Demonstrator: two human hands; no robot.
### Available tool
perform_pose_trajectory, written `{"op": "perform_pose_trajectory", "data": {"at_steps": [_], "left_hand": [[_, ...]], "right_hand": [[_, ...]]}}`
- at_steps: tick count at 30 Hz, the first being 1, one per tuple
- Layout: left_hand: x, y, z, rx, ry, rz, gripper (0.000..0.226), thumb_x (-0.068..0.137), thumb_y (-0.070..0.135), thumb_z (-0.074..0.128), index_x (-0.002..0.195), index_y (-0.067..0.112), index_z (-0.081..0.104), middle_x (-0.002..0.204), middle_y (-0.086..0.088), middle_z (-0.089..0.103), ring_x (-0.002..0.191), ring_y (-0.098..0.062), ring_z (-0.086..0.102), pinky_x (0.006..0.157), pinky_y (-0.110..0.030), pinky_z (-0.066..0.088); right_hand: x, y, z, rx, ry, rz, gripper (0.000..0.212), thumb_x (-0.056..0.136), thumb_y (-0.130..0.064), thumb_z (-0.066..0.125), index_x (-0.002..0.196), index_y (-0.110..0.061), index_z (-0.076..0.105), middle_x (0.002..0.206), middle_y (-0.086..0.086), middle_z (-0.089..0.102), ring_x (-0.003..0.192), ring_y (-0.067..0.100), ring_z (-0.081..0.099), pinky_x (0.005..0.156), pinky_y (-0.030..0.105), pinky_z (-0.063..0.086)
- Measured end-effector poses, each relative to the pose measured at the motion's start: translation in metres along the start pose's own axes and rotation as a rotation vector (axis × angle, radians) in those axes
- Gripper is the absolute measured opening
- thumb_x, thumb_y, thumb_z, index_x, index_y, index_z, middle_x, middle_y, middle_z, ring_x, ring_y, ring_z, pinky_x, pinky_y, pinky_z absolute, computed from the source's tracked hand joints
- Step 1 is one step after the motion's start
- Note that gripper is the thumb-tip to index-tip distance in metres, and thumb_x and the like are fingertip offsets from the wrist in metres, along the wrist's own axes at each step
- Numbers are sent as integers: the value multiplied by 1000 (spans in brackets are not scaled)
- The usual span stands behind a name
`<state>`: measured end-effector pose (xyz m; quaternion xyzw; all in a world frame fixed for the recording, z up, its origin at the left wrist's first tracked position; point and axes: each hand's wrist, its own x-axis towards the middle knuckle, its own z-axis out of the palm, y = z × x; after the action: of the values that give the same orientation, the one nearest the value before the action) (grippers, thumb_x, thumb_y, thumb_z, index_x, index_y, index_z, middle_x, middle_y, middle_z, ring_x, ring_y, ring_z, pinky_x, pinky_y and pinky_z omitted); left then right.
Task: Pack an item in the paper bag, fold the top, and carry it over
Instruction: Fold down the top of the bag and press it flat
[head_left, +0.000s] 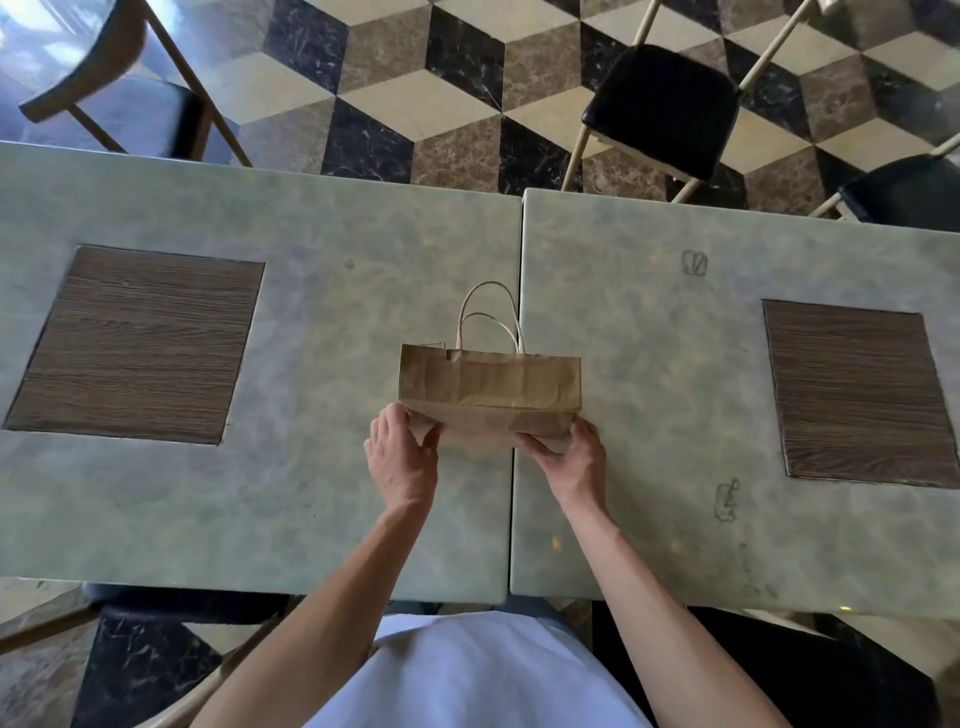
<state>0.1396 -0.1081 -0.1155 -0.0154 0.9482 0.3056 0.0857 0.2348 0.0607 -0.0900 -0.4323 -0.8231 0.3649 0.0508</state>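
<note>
A brown paper bag (488, 387) sits across the seam between two tables, its top part folded over away from me with the twisted paper handles (488, 317) lying flat on the far side. My left hand (402, 457) grips the bag's near left corner, thumb on the front face. My right hand (569, 457) holds the near right corner, fingers under the fold line. What is inside the bag is hidden.
Two pale green marbled tables (311, 493) stand side by side, each with a dark wood inlay (140, 343). Black-seated chairs (662, 104) stand beyond the far edge on a patterned tile floor, and one chair (187, 608) is tucked under near me.
</note>
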Motion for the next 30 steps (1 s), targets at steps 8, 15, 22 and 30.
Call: {"op": "perform_pose_trajectory", "data": {"at_steps": [8, 15, 22, 30], "left_hand": [[25, -3, -62, -677, -247, -192, 51, 64, 14, 47, 114, 16, 50, 86, -3, 67, 83, -21, 60, 67, -26, 44], [52, 51, -68, -434, -284, -312, 67, 75, 83, 42, 92, 19, 52, 87, -5, 65, 82, -26, 62, 80, -38, 47], [40, 66, -42, -122, -226, -388, 75, 64, 82, 59, 96, 14, 51, 94, -2, 60, 88, -28, 58, 86, -41, 47], [31, 52, -32, -162, -80, -287, 70, 71, 81, 53, 80, 11, 52, 83, -6, 66, 83, -33, 61, 83, -44, 49]], "right_hand": [[16, 8, -46, 521, -448, 131, 71, 60, -12, 68, 129, -22, 54, 125, -1, 64, 116, 13, 55, 92, 30, 44], [39, -57, -41, 472, -142, 345, 48, 71, -69, 58, 74, -21, 53, 75, 2, 56, 77, 21, 54, 71, 33, 41], [26, -76, -10, -72, -14, 351, 97, 56, -83, 66, 111, -5, 45, 117, 17, 66, 108, 36, 64, 82, 44, 52], [16, -63, 4, -99, 127, 188, 84, 61, -85, 58, 95, -10, 46, 94, 13, 69, 90, 37, 66, 67, 40, 48]]}}
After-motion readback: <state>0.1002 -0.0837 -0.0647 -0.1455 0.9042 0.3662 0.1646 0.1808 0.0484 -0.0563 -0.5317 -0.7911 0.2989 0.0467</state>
